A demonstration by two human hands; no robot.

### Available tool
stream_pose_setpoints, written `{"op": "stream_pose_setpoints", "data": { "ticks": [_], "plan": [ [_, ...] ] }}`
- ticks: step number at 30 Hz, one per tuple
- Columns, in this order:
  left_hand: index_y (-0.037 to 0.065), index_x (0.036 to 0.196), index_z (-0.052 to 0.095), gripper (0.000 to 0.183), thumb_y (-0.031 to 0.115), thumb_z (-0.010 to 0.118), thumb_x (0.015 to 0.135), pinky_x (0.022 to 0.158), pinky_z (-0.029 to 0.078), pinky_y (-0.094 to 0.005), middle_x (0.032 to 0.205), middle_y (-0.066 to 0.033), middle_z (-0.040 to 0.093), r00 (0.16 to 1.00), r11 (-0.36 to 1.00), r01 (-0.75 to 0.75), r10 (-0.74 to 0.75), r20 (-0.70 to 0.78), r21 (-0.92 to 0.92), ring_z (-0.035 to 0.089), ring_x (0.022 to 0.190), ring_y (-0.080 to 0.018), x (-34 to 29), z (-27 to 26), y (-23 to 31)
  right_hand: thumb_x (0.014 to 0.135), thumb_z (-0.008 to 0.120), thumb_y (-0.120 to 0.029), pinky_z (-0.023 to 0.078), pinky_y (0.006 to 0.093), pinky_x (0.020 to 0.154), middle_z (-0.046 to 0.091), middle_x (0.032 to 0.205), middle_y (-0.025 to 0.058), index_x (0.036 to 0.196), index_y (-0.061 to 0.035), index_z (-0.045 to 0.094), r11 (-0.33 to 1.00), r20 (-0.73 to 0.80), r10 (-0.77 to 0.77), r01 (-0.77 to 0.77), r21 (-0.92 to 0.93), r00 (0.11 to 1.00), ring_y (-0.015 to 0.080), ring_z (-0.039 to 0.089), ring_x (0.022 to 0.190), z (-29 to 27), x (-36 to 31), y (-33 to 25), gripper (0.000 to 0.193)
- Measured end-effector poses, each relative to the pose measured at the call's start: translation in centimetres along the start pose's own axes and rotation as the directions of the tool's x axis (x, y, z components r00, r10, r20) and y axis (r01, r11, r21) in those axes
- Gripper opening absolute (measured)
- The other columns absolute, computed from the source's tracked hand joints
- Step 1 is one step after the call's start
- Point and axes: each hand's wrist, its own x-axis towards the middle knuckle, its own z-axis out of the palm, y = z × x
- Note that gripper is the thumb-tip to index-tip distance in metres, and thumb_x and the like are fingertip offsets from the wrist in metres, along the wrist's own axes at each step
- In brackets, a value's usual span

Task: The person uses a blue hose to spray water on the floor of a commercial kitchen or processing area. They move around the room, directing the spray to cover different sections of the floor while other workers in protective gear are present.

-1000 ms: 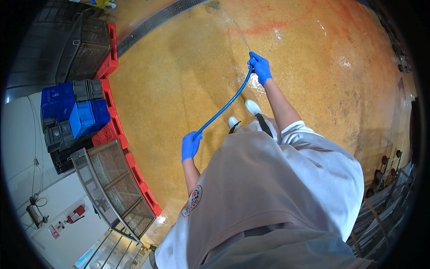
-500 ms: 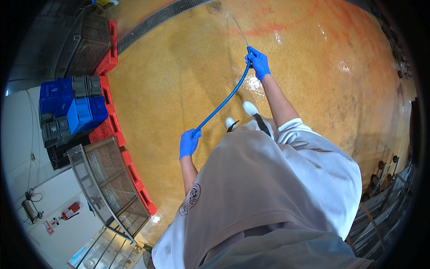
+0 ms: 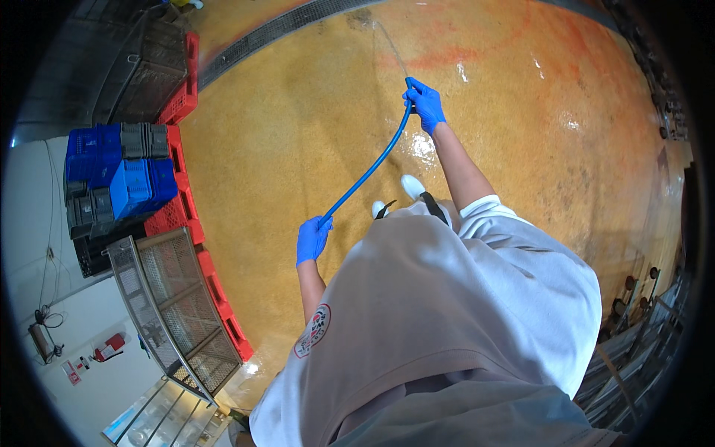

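Note:
A blue hose (image 3: 365, 177) runs in a shallow curve between my two blue-gloved hands, above a wet yellow floor (image 3: 283, 141). My right hand (image 3: 426, 106), farther out, is closed around the hose close to its open end. From that end a thin stream of water (image 3: 391, 46) shoots away toward the far floor. Nearer my body, my left hand (image 3: 313, 240) grips the hose lower down; whatever length lies past that hand is hidden.
Along the left stand red pallets (image 3: 190, 212), stacked blue crates (image 3: 132, 190), grey crates (image 3: 93, 212) and a metal mesh cage (image 3: 175, 298). A floor drain (image 3: 279, 31) crosses the far side. Metal racks on wheels (image 3: 633, 328) stand at the right. My white boots (image 3: 412, 186) are on the floor.
Both hands keep their hold on the hose and have shifted very slightly left in the view. Water still streams from the hose end, its far tip a little more to the left.

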Motion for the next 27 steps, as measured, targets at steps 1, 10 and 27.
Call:
{"op": "stream_pose_setpoints", "data": {
  "ticks": [1,10,27],
  "plan": [
    [0.002,0.072,0.065,0.031,0.030,0.059,0.083,0.059,0.044,-0.0334,0.067,-0.0145,0.062,1.000,1.000,0.010,-0.010,0.002,0.009,0.059,0.062,-0.0207,-0.1,0.1,0.0,0.079,0.052,-0.007,0.045,0.0259,0.051,0.059,0.076,0.0046,0.123,-0.0016,0.050,1.000,0.008,-0.002,0.002,0.004,1.000,0.0111,0.054,0.059,0.1,0.0,-0.1,0.044],
    [0.002,0.074,0.065,0.031,0.031,0.058,0.084,0.059,0.044,-0.0338,0.069,-0.0153,0.063,1.000,1.000,0.016,-0.015,-0.020,0.026,0.060,0.063,-0.0225,-0.8,0.1,0.2,0.079,0.052,-0.006,0.045,0.0254,0.050,0.059,0.073,0.0040,0.123,-0.0011,0.049,1.000,0.048,-0.020,0.019,0.009,0.999,0.0103,0.053,0.058,1.1,0.0,-0.8,0.044],
    [0.004,0.081,0.064,0.032,0.035,0.056,0.083,0.064,0.046,-0.0407,0.075,-0.0169,0.062,0.999,0.997,0.014,-0.011,-0.039,0.074,0.059,0.071,-0.0331,-1.2,0.1,-0.6,0.087,0.053,-0.014,0.042,0.0241,0.051,0.058,0.078,0.0016,0.125,-0.0082,0.049,0.999,0.122,0.041,-0.039,-0.021,0.992,0.0087,0.053,0.063,0.6,1.7,2.1,0.039]
  ]
}}
